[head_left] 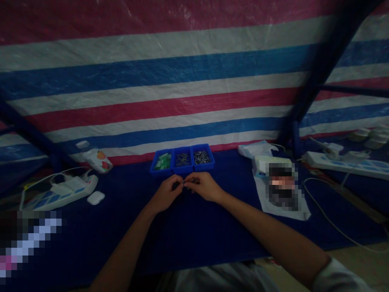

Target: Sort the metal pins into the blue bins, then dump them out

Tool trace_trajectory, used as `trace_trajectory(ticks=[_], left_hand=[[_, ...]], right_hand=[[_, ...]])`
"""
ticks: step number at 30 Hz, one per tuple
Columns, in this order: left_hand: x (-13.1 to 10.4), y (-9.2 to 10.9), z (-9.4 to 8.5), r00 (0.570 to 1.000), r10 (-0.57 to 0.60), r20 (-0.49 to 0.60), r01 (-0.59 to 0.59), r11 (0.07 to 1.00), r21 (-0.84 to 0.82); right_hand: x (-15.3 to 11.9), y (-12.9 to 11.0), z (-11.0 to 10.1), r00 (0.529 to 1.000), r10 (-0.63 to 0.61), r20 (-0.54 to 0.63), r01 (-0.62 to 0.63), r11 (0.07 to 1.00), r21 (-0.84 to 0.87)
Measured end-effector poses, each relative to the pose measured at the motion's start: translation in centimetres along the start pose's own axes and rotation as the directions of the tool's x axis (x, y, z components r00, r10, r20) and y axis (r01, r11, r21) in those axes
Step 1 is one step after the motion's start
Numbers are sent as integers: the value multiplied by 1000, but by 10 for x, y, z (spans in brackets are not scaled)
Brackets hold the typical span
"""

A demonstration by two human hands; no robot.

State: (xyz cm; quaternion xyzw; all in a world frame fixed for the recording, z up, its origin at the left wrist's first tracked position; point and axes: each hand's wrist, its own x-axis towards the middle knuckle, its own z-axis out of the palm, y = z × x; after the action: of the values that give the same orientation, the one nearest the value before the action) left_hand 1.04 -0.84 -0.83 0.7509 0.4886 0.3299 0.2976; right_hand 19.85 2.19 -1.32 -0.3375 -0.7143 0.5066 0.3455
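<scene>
My left hand (168,191) and my right hand (203,185) meet at the fingertips over the dark blue table (194,231). Each is closed in a pinch, and whatever lies between the fingers is too small and dim to name. Just beyond them stand three blue bins side by side. Green pieces fill the left bin (152,167). Thin metal pieces lie in the middle bin (182,169), and small shiny metal parts in the right bin (208,166).
To the left are a bottle (97,159), a power strip (65,192) and a white case (96,197). On the right lie a tissue pack (259,165), white paper (264,202), a cable and another power strip (343,164). A striped sheet (170,97) hangs behind.
</scene>
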Motion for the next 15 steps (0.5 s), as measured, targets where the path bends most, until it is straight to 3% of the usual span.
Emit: trace_trajectory(ticks=[8, 12, 15], left_hand=[[2, -2, -4, 995, -47, -83, 41, 997, -70], [3, -6, -6, 985, -74, -154, 63, 995, -72], [3, -7, -7, 980, -80, -182, 68, 995, -73]], right_hand=[[8, 1, -10, 993, 120, -19, -116, 982, 146], [4, -1, -17, 966, 210, 150, -216, 976, 29], [4, -1, -18, 928, 220, 301, -217, 975, -46]])
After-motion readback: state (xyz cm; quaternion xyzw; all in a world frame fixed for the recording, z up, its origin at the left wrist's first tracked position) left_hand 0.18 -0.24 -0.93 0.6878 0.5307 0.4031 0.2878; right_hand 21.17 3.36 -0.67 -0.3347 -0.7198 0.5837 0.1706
